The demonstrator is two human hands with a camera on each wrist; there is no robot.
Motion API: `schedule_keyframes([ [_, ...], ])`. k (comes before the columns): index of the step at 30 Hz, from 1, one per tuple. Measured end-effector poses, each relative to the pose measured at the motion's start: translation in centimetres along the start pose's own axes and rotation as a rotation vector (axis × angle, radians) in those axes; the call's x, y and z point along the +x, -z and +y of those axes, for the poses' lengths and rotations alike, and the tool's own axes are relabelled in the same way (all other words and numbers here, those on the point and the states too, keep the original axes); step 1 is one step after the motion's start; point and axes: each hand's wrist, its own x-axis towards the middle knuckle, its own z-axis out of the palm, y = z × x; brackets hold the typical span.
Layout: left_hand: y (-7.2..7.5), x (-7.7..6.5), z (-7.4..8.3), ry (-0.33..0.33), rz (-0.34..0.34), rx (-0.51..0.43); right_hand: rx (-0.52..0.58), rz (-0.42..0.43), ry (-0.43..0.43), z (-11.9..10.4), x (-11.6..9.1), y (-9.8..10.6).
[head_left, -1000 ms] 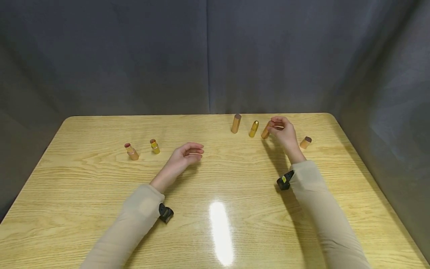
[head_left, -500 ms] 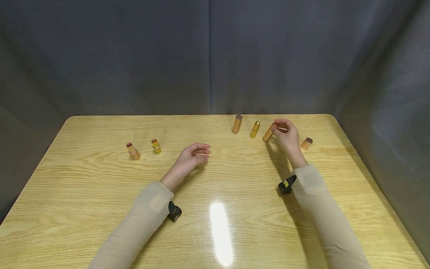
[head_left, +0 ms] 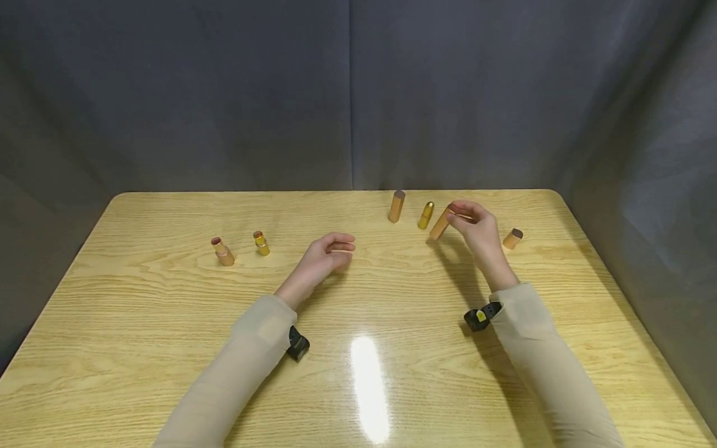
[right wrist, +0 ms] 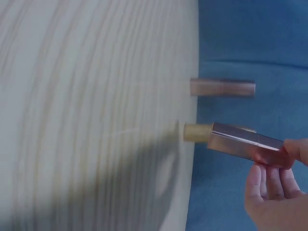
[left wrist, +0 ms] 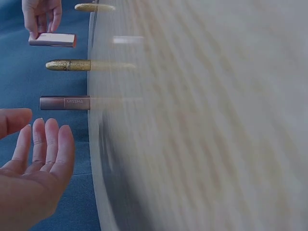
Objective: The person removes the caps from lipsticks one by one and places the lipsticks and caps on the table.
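My right hand (head_left: 478,231) pinches a rose-gold lipstick tube (head_left: 440,224) by its upper end. The tube (left wrist: 53,40) hangs tilted, lifted off the table. Just left of it stands a gold bullet-shaped lipstick (head_left: 426,215). Further left a second rose-gold lipstick (head_left: 396,206) stands upright, and the left wrist view shows MISSHA lettering (left wrist: 74,102) on it. My left hand (head_left: 322,258) hovers over the middle of the table with relaxed fingers, touching nothing. In the right wrist view the held tube (right wrist: 240,141) partly hides the gold lipstick (right wrist: 196,133).
On the left side of the wooden table (head_left: 168,348) stand a rose-gold lipstick base (head_left: 224,254) and a gold lipstick base (head_left: 261,243), both uncapped. A short rose-gold piece (head_left: 512,239) stands right of my right hand. Dark curtains (head_left: 224,93) surround the table.
The rose-gold lipstick tube in my right hand has tipped and come up off the table, its lower end shifting slightly nearer. My left hand has drifted a little to the right.
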Motion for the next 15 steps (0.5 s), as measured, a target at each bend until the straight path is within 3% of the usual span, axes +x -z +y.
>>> schedule_keyframes([
  [15, -1.0, 2.2, 1.3, 0.013, -0.031, -0.002, 0.092, -0.120, 0.042, -1.7, -1.2, -3.4],
])
